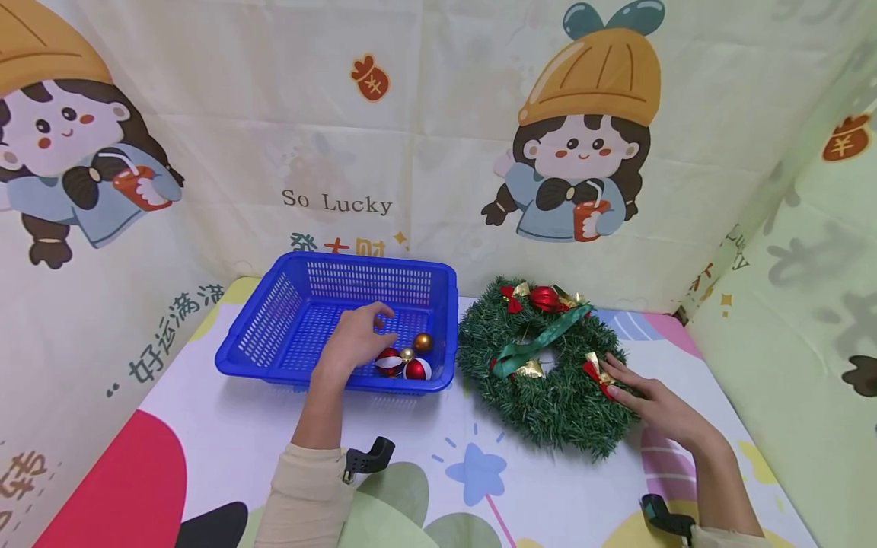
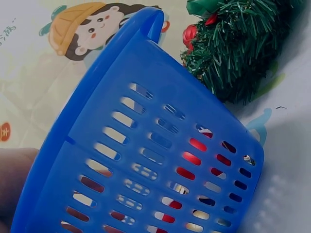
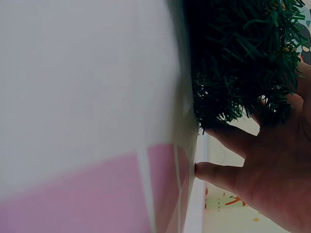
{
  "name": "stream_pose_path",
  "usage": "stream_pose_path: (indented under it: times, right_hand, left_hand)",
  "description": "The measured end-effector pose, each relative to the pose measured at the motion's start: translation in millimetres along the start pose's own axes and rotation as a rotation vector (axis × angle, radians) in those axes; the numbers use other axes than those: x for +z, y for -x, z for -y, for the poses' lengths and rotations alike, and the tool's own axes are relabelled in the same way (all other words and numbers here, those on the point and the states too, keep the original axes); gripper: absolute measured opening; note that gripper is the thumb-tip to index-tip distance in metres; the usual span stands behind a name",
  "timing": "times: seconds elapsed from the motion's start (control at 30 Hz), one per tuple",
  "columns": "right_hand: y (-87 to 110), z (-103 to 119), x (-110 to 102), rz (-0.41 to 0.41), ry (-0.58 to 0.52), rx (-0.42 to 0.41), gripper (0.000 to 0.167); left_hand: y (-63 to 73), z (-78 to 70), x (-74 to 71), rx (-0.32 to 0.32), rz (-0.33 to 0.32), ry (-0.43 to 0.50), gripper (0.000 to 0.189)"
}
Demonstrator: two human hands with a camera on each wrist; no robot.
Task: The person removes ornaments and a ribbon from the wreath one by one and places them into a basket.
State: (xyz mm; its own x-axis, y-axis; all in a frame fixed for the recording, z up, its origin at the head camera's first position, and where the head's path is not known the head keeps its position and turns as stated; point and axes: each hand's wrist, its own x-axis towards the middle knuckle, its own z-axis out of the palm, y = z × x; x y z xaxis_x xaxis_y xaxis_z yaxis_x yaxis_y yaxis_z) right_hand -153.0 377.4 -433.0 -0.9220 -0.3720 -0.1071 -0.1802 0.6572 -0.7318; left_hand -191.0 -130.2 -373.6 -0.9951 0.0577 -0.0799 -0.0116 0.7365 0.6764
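Beside one wreath (image 1: 558, 415), one basket (image 1: 304, 327) holds four visible baubles (image 1: 417, 369).

Item, seen from my remote post: one blue basket (image 2: 160, 92), outer wall facing me, pierced by rows of rounded slots, its rim climbing to a top corner. Item: red, white and gold-coloured pieces (image 2: 191, 158) behind the slots, chiefly towards the base edge, too broken up for me to count. Item: left hand (image 2: 14, 187), part only, beyond the rim, fingers hidden from me. Item: one bushy green wreath (image 2: 238, 43), past the basket's side edge, with red trim (image 2: 190, 35) and green ribbon (image 2: 201, 6); contact with the basket I cannot tell. Item: white surface (image 2: 286, 160), past the base edge. Item: pale backdrop (image 2: 29, 92), orange-hatted cartoon figure (image 2: 92, 31)
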Motion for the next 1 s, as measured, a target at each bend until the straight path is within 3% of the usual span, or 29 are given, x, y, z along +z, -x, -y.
stream_pose_path:
  times: [0.5, 0.7, 1.0]
  right_hand:
    - [0.6, -3, -1, 0.020, -0.050, -0.005, 0.061]
    - [1.0, -3, 2, 0.024, -0.047, -0.005, 0.061]
    - [0.7, -1, 0, 0.011, -0.011, 0.005, 0.059]
  left_hand:
    - [4.5, -20.4, 6.8, 0.095, -0.075, 0.082, 0.036]
    - [3.9, -31.2, 8.1, 0.139, -0.062, 0.098, 0.036]
    - [-8.4, -51.5, 8.3, 0.237, -0.036, 0.114, 0.031]
